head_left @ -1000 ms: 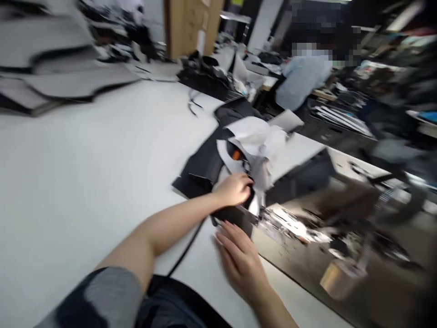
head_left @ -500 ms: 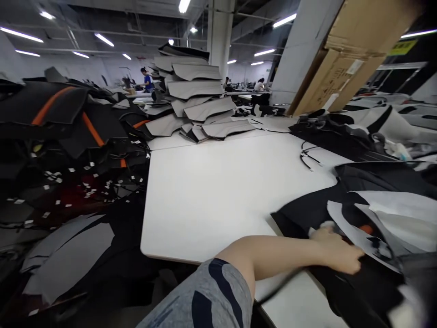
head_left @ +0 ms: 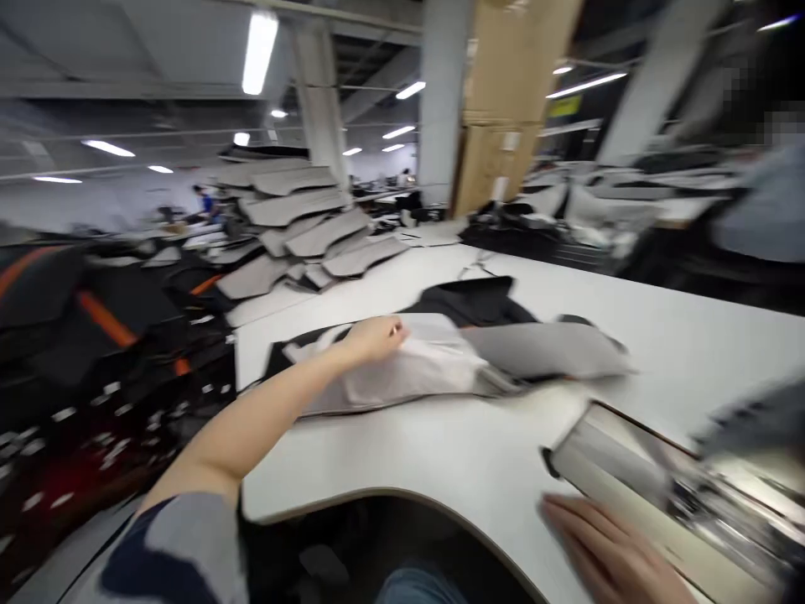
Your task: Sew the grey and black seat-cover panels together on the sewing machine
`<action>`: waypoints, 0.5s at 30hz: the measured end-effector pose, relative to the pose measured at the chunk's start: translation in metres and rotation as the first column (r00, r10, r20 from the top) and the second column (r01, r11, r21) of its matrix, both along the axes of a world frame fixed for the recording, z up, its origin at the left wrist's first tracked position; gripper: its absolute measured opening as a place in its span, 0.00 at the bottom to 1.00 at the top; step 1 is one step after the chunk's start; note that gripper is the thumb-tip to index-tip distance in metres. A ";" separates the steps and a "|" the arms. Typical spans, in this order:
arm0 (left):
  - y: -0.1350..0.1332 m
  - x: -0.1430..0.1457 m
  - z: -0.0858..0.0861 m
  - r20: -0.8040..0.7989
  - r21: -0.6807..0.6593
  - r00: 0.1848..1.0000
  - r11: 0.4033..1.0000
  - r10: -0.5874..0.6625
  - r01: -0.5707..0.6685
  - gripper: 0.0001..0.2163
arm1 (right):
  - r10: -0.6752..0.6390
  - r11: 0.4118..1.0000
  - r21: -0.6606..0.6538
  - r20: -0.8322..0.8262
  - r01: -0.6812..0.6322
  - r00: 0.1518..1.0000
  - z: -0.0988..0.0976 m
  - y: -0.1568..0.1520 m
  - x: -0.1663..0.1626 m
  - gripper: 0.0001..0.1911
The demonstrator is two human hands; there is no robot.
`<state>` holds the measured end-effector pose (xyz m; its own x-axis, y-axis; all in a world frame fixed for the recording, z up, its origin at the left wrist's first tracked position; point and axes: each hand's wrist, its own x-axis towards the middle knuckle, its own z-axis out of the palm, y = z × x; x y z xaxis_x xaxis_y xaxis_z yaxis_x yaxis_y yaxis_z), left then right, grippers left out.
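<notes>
My left hand reaches across the white table, its fingers curled on a pale grey fabric piece. Black fabric lies under and behind this piece, and a grey panel extends from it to the right. Flat on the tabletop, my right hand rests with fingers stretched out, holding nothing. It is beside the metal bed of a sewing machine; the machine's head is blurred at the right edge.
The white table has a curved cut-out at its front edge. Stacked grey panels stand at its back left. Dark pieces with orange strips are heaped on the left. Tall cardboard boxes lean behind. A person's blurred sleeve shows far right.
My view has swung right. The left hand and the black and grey fabric have come leftward onto the middle of the table. My right hand, blurred before, now lies by the sewing machine.
</notes>
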<state>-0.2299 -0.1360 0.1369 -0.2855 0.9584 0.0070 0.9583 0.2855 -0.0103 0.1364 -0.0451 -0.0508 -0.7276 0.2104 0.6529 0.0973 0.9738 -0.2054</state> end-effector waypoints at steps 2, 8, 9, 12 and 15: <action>0.010 0.038 -0.024 -0.012 -0.026 0.981 0.981 -0.192 0.192 0.24 | -0.044 0.999 0.032 0.099 0.041 0.994 0.010 -0.005 0.005 0.13; 0.041 0.075 -0.088 -0.238 -0.071 0.877 0.908 -0.417 0.412 0.30 | -0.185 0.979 -0.058 0.126 0.194 0.975 0.020 -0.011 0.011 0.15; 0.049 0.075 -0.090 -0.238 -0.035 0.886 0.915 -0.398 0.402 0.27 | -0.196 0.976 -0.074 0.127 0.206 0.972 0.020 -0.012 0.010 0.15; 0.077 0.085 -0.085 -0.179 -0.040 0.938 0.955 -0.296 0.294 0.26 | -0.180 0.970 -0.131 0.176 0.204 0.968 0.023 -0.014 0.007 0.14; 0.105 0.110 -0.083 -0.157 -0.107 0.959 0.970 -0.234 0.219 0.24 | -0.172 0.966 -0.159 0.197 0.204 0.965 0.029 -0.015 0.004 0.12</action>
<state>-0.1195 -0.0312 0.0539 -0.0626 0.9967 -0.0510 0.9802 0.0518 -0.1910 0.1405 -0.0598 -0.0220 -0.7659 0.4545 0.4547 0.3264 0.8843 -0.3340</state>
